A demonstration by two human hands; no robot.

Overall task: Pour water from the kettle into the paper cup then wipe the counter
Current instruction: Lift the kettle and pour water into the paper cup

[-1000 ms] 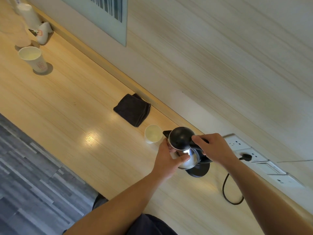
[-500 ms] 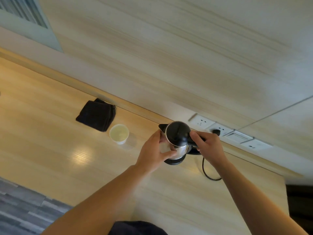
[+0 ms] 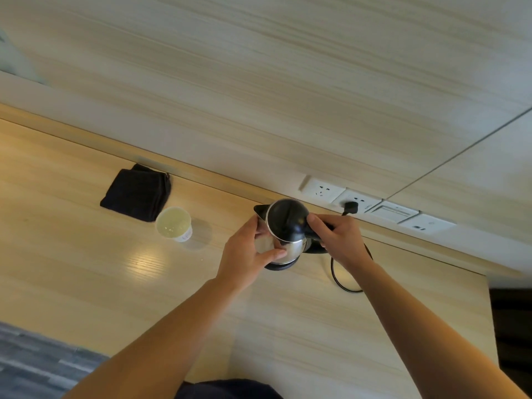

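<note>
Both hands are closed on the kettle (image 3: 285, 228): the left hand (image 3: 247, 254) cups the shiny steel body from the side, thumb pressed across the front of the metal and fingers wrapped behind it, while the right hand (image 3: 336, 240) is clamped around the black handle, with its thumb resting against the edge of the black domed lid. The kettle stands upright on its black base (image 3: 280, 265) on the counter (image 3: 115, 283), close to the back wall, its spout pointing left toward the paper cup (image 3: 174, 224). The cup stands well to the left of the kettle, apart from both hands, upright, and holds a pale liquid. Just behind and to the left of the cup, touching or nearly touching its rim, lies a folded black cloth (image 3: 136, 195) near the counter's back edge. A black cord (image 3: 342, 279) loops on the counter from behind the right wrist, and a black plug (image 3: 350, 208) sits in the wall socket strip (image 3: 359, 204) just behind the kettle.
</note>
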